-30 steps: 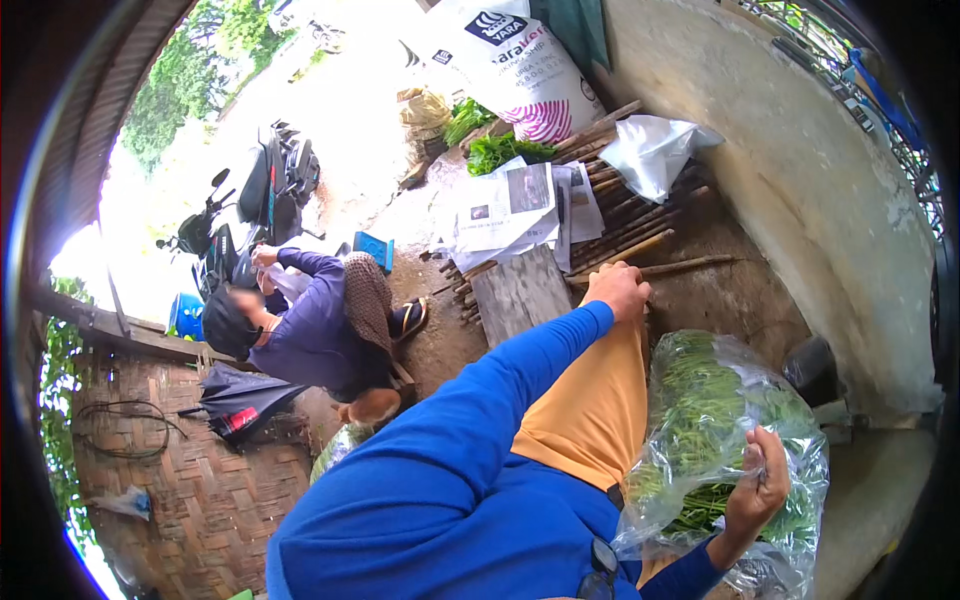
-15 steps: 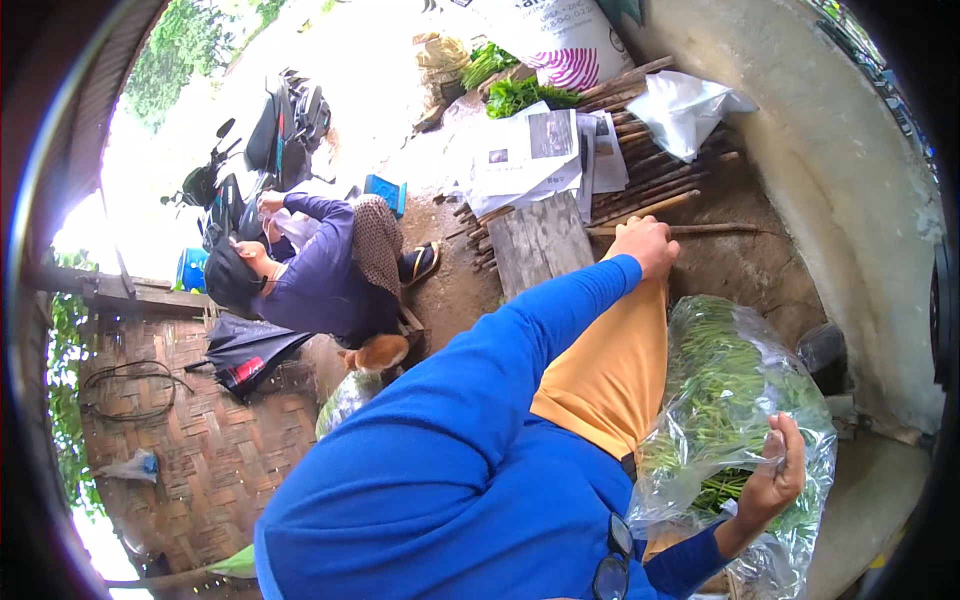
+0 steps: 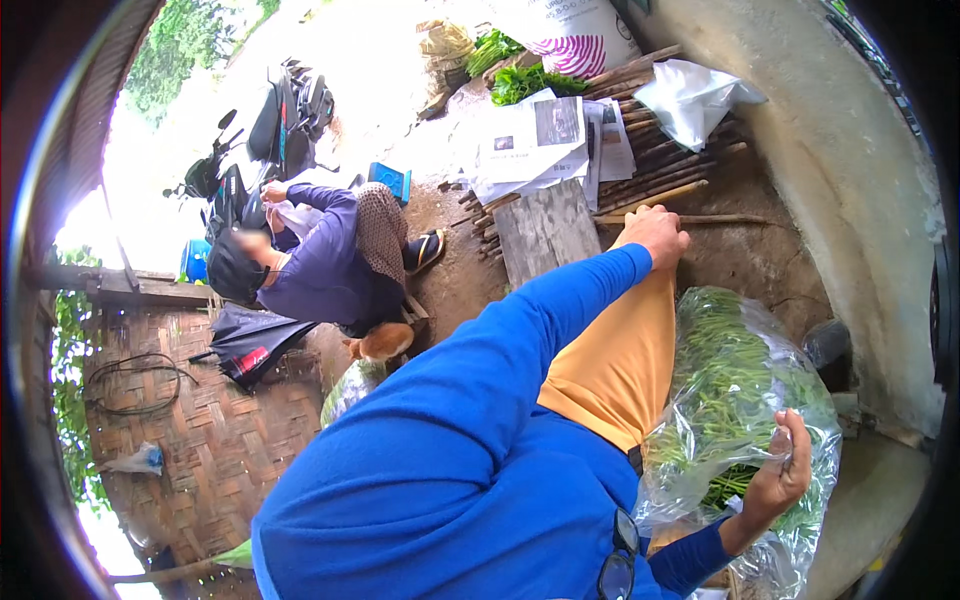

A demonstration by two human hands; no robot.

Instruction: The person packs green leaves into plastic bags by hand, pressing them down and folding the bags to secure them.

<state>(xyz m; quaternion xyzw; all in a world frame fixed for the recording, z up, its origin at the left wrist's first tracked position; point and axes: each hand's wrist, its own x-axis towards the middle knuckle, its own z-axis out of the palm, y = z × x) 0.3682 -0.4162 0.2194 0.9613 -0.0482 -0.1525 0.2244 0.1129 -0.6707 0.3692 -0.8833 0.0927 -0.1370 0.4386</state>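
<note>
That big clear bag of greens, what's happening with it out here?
A person in a blue top grips the clear plastic bag of green stalks with the right hand, at their side. Their left hand rests on their knee, near a wooden plank. Another person crouches beside a motorbike.

Your count: two hands, one bag, and a scatter of single things beyond.

You have two hands in view, your left hand [image 3: 655,235] and your right hand [image 3: 778,478], and one clear plastic bag of green stems [image 3: 735,385]. Count one other person [image 3: 315,265] crouching, one motorbike [image 3: 255,140], one blue box [image 3: 388,182], one folded dark umbrella [image 3: 245,342], one wooden plank [image 3: 545,230], one white plastic bag [image 3: 692,98], one printed sack [image 3: 580,35] and two heaps of leafy greens [image 3: 525,80].
</note>
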